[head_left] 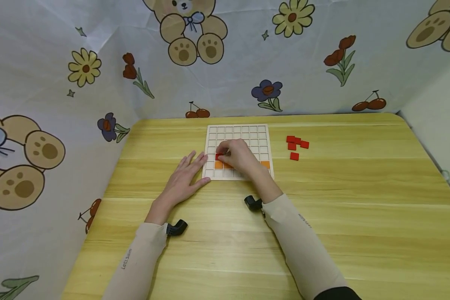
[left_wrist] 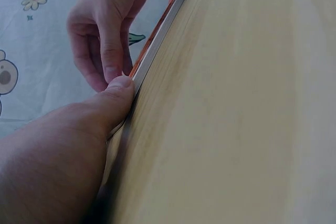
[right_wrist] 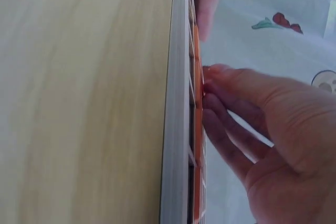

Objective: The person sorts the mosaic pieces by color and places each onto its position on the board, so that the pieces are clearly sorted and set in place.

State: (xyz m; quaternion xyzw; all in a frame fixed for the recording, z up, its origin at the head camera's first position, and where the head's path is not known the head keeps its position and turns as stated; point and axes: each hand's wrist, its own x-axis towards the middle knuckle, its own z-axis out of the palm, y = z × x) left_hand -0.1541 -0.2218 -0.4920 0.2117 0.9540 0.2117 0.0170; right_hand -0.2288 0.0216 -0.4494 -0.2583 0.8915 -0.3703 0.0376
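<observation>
A pale grid board (head_left: 238, 129) with square cells lies on the table. Orange square tiles (head_left: 265, 164) fill cells of a row near its front edge, part of that row being hidden by my right hand. The right hand (head_left: 240, 158) reaches over the board, thumb and fingertips pinching a small red tile (head_left: 217, 157) just behind the orange row's left end. In the right wrist view those fingertips (right_wrist: 215, 72) are right at the board's surface. My left hand (head_left: 185, 177) lies flat with spread fingers, its fingertips and thumb touching the board's left edge and front corner.
Several loose red tiles (head_left: 294, 156) lie on the wooden table (head_left: 360, 179) to the right of the board. A patterned cloth (head_left: 232, 87) hangs behind the table and along its left side. Black wrist cameras (head_left: 177, 228) stick out from both sleeves.
</observation>
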